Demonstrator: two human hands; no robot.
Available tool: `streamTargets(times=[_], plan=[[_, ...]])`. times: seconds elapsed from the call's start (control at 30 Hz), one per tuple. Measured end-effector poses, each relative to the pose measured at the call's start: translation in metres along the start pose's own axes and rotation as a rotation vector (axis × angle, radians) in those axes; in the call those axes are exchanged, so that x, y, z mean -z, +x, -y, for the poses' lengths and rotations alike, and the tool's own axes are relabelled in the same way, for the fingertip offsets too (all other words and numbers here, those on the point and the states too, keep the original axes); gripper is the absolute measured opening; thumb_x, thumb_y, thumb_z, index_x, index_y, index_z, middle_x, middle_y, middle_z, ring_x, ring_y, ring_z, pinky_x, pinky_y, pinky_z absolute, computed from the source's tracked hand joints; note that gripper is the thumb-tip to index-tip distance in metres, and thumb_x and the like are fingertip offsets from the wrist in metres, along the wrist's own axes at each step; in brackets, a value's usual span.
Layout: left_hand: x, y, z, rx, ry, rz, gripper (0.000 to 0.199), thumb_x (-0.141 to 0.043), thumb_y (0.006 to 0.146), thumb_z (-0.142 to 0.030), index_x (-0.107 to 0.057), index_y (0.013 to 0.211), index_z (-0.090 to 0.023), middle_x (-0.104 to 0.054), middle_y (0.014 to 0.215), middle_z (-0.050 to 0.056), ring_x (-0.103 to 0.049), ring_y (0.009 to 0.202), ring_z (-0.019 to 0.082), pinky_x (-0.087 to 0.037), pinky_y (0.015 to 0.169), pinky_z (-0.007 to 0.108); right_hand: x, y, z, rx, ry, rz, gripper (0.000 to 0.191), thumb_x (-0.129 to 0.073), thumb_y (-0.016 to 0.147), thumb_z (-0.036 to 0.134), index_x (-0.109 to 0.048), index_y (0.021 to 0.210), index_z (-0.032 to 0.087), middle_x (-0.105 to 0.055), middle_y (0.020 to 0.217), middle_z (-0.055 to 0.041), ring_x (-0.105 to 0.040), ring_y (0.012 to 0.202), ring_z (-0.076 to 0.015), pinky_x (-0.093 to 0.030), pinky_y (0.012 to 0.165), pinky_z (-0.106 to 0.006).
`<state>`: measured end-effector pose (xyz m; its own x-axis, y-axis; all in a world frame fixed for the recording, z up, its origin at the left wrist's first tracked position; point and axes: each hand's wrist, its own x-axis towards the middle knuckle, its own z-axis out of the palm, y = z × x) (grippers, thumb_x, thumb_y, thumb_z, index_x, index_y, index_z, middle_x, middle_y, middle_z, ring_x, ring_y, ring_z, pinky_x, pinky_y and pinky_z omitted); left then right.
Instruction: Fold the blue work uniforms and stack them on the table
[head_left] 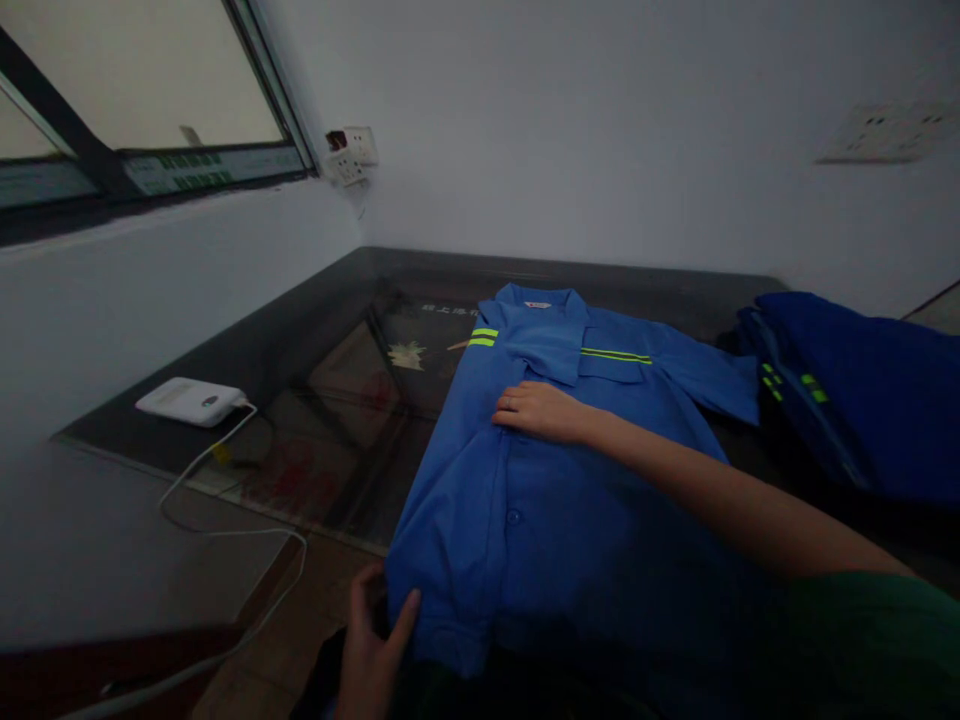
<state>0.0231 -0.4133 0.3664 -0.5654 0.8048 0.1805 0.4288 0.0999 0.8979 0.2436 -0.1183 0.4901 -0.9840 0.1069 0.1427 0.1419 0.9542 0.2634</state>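
A blue work shirt with yellow-green stripes lies front up on a dark glossy table, its collar toward the wall. Its left side is folded in over the front, and one sleeve stretches out to the right. My right hand, with a ring on one finger, rests on the upper front near the button edge, fingers together on the cloth. At the lower left edge of the shirt, my left hand grips the fabric between thumb and fingers; some fingertips are hidden behind the cloth.
Folded blue garments are stacked at the right. A white device with a white cable lies on the left of the dark table. Walls and a window border the table; sockets hang in the corner.
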Motion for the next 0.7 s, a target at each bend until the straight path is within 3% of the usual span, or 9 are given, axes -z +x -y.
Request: streamTargets(times=[0.1, 0.2, 0.3, 0.43, 0.5, 0.57, 0.7], plan=[[0.007, -0.013, -0.016, -0.366, 0.180, -0.093, 0.026, -0.068, 0.079, -0.033, -0.053, 0.099, -0.022, -0.057, 0.094, 0.004, -0.060, 0.083, 0.018, -0.053, 0.069, 0.030, -0.004, -0.004, -0.001, 0.019, -0.061, -0.006, 0.018, -0.045, 0.096, 0.018, -0.062, 0.103, 0.018, -0.067, 0.096, -0.0059, -0.055, 0.081, -0.0170, -0.036, 0.067, -0.030], [-0.004, -0.030, -0.032, -0.585, 0.393, 0.023, 0.025, -0.070, 0.077, -0.037, -0.060, 0.095, -0.022, -0.055, 0.094, 0.006, -0.057, 0.085, 0.021, -0.049, 0.070, 0.033, -0.005, -0.007, -0.007, 0.029, -0.089, -0.011, 0.020, -0.043, 0.097, 0.017, -0.062, 0.103, 0.018, -0.067, 0.099, -0.0067, -0.054, 0.083, -0.0172, -0.034, 0.067, -0.030], [-0.026, -0.040, -0.038, -0.558, 0.508, 0.015, 0.033, -0.072, 0.073, -0.038, -0.061, 0.099, -0.020, -0.053, 0.097, 0.009, -0.055, 0.088, 0.025, -0.047, 0.071, 0.037, -0.006, -0.007, -0.011, 0.001, -0.104, 0.002, 0.019, -0.044, 0.096, 0.016, -0.062, 0.099, 0.018, -0.067, 0.095, -0.0065, -0.054, 0.087, -0.0184, -0.033, 0.068, -0.030], [-0.034, -0.037, -0.044, -0.489, 0.438, 0.092, 0.016, -0.059, 0.078, -0.016, -0.058, 0.094, -0.020, -0.056, 0.091, 0.005, -0.056, 0.086, 0.021, -0.045, 0.072, 0.034, -0.007, -0.005, -0.014, -0.046, -0.125, 0.026, 0.020, -0.043, 0.096, 0.015, -0.062, 0.096, 0.018, -0.066, 0.091, -0.0071, -0.053, 0.090, -0.0203, -0.033, 0.069, -0.031], [-0.024, -0.033, -0.053, -0.495, 0.340, 0.116, 0.014, -0.053, 0.079, -0.010, -0.055, 0.088, -0.019, -0.058, 0.088, 0.004, -0.057, 0.083, 0.019, -0.046, 0.071, 0.031, -0.004, -0.003, -0.015, -0.107, -0.126, 0.019, 0.022, -0.040, 0.095, 0.014, -0.062, 0.096, 0.018, -0.066, 0.089, -0.0076, -0.053, 0.088, -0.0206, -0.034, 0.070, -0.032], [-0.008, -0.027, -0.066, -0.550, 0.244, 0.068, 0.013, -0.052, 0.078, -0.008, -0.053, 0.086, -0.019, -0.057, 0.086, 0.003, -0.057, 0.080, 0.017, -0.047, 0.068, 0.028, 0.002, -0.002, -0.016, -0.198, -0.107, -0.012, 0.024, -0.039, 0.093, 0.011, -0.061, 0.096, 0.017, -0.066, 0.088, -0.0081, -0.052, 0.087, -0.0211, -0.035, 0.071, -0.032], [0.025, -0.016, -0.094, -0.705, 0.177, -0.033, 0.023, -0.056, 0.080, -0.006, -0.054, 0.098, -0.020, -0.058, 0.088, 0.002, -0.060, 0.082, 0.015, -0.049, 0.072, 0.028, 0.015, 0.001, -0.017, -0.363, -0.048, -0.119, 0.022, -0.040, 0.089, 0.010, -0.059, 0.099, 0.016, -0.064, 0.093, -0.0104, -0.052, 0.091, -0.0234, -0.036, 0.072, -0.032]])
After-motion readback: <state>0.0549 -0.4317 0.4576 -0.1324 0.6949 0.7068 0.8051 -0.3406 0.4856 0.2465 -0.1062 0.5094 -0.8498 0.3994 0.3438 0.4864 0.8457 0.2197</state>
